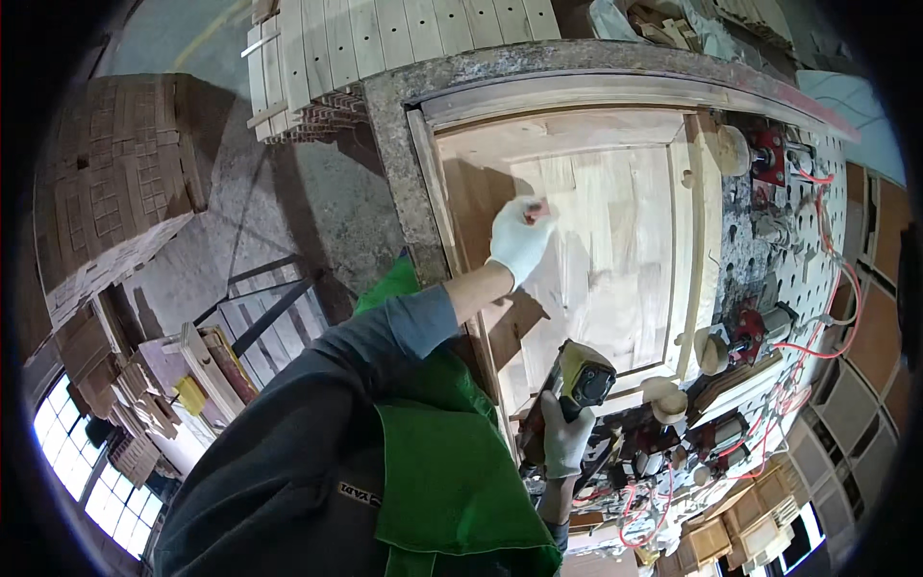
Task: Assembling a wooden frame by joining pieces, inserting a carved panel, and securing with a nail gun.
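Observation:
My left hand [521,240], in a white glove, hovers over a pale wooden panel door [606,240] with its fingers curled together. Whatever they may pinch is too small to make out. The door lies flat inside a clamping frame [413,183], with wooden strips along its edges. My right hand [565,440], also gloved, is wrapped round the grip of a black and yellow nail gun [582,377]. The tool sits over the near edge of the door, close to the lower corner. Part of its body is hidden by my glove.
Air clamps [760,332] with round wooden pads and red hoses [817,351] line the door's right and near sides on a perforated plate [808,221]. Beyond the frame lies a stack of drilled wooden slats [385,38]. Stacked boards [115,173] stand at the left.

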### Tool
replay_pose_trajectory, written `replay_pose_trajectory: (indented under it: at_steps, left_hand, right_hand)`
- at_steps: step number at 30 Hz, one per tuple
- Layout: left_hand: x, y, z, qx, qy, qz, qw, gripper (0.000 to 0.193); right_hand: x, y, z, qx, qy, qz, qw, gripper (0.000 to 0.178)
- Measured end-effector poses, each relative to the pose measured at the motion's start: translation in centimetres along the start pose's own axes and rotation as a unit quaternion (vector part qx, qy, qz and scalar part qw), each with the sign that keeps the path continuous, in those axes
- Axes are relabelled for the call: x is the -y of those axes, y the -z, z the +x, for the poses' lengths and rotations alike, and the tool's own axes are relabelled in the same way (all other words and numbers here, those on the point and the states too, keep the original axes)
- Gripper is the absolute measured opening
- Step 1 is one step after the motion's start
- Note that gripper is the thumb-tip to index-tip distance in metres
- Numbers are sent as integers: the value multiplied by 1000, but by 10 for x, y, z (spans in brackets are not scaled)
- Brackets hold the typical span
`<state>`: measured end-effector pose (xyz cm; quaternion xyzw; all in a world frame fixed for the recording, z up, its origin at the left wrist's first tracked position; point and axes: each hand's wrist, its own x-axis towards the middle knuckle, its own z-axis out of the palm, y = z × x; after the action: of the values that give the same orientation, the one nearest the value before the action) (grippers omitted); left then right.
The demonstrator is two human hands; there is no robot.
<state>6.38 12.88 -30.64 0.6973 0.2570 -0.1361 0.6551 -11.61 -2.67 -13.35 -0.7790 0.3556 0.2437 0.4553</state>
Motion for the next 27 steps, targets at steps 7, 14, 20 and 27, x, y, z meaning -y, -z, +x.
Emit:
replay_pose_trajectory:
  at_steps: [7, 14, 20, 27]
  left_hand:
    - [-8, -10, 26, -108, 124, -383, 909, 43]
    - [-18, -2, 25, -134, 157, -343, 916, 35]
    - [-12, 17, -46, -97, 169, -191, 962, 36]
    - [1, 30, -46, -28, 149, -373, 915, 32]
  right_hand:
    - [50, -14, 3, -4, -57, -8, 998, 17]
    - [68, -22, 32, -1, 50, -93, 994, 18]
    - [133, -40, 84, 86, 147, -155, 973, 24]
    - [182, -103, 154, 286, 183, -150, 928, 27]
